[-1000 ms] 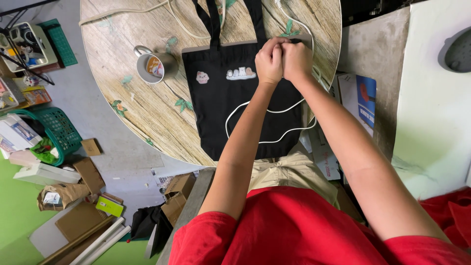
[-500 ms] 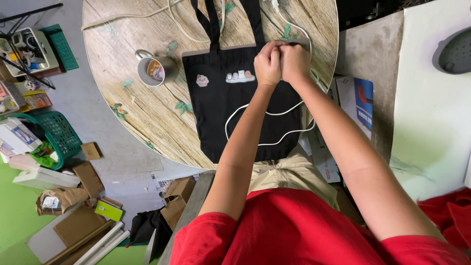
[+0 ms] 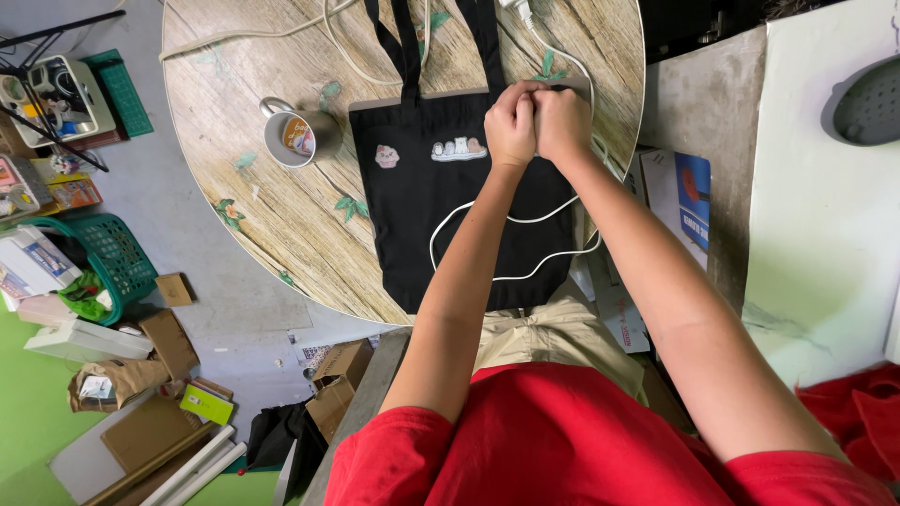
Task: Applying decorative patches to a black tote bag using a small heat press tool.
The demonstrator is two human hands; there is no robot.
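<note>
Black tote bag (image 3: 450,225) is what we've got under our hands here, lying flat on the round wooden table (image 3: 262,215) with its two handles (image 3: 403,47) running off toward the far edge. It sits right in the middle of the tabletop, its bottom end reaching the near edge, close to our lap.

Our left hand (image 3: 511,122) and right hand (image 3: 562,120) are pressed tight together, knuckle to knuckle, both curled shut near the bag's top right corner. They're resting on the fabric there, but honestly we can't tell whether they're pinching the cloth or something small between the fingers, since the fists hide whatever's in there.

On the front of the bag we can see a small pinkish patch (image 3: 387,156) and, just beside it to the right, a wider light-coloured patch (image 3: 458,149) showing a row of little figures. That second one ends right next to our left hand.

A white cable (image 3: 511,220) loops across the lower half of the bag, passing under our forearms, and more of it snakes over the table near the handles.

To the left of the bag, close to it, a metal mug (image 3: 298,136) lies tipped on its side with its mouth facing us.

Down on the floor to the left there's a green plastic basket (image 3: 117,258) and a few cardboard boxes (image 3: 169,342), well away from the table.
</note>
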